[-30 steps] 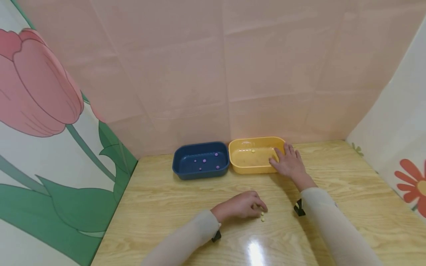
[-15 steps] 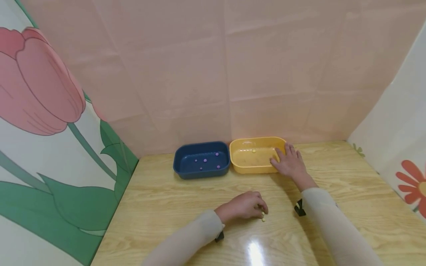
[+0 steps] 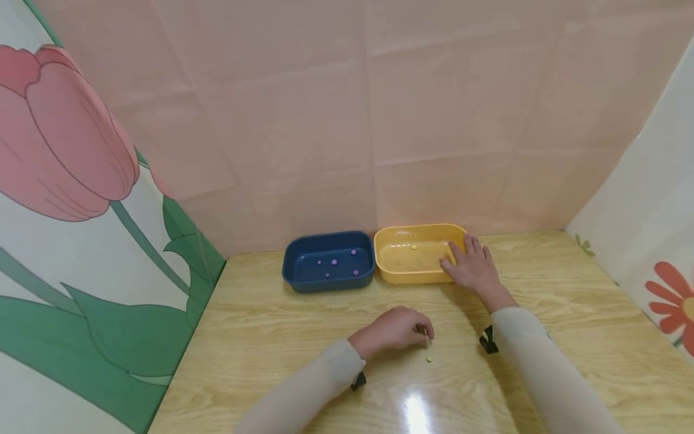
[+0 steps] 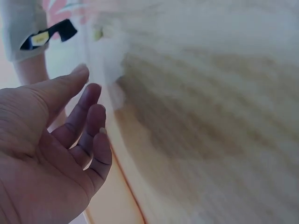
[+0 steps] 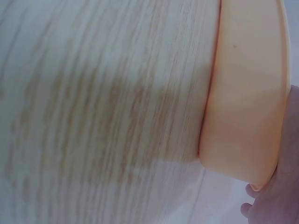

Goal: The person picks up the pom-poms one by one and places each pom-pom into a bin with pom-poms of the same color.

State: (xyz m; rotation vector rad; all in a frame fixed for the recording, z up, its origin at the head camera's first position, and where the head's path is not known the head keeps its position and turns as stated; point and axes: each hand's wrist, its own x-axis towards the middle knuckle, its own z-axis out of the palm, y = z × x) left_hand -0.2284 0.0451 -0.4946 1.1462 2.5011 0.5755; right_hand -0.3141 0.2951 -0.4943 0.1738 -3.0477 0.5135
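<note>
My left hand (image 3: 398, 328) is just above the table, its thumb and fingertips pinching a small yellow bead that is largely hidden by the fingers. Below the fingertips another yellow bead (image 3: 429, 359) lies on the wood. My right hand (image 3: 473, 265) rests at the right end of a yellow tray (image 3: 420, 277), its spread fingers across the rim, some over the inside and some outside. In the right wrist view part of this hand (image 5: 273, 200) shows beside the tray's end (image 5: 243, 102). Inside the tray lies one yellow bead (image 3: 414, 247).
A dark blue tray (image 3: 328, 286) stands against the yellow one on its left, with several purple beads (image 3: 334, 262) in it. Both trays sit near the pink back wall (image 3: 303, 120). The wooden table (image 3: 260, 337) spreads out in front, with flower-printed panels at either side.
One of the two yellow beads on the table was picked up by my left hand, which has risen slightly. My right hand has stayed at the yellow tray.
</note>
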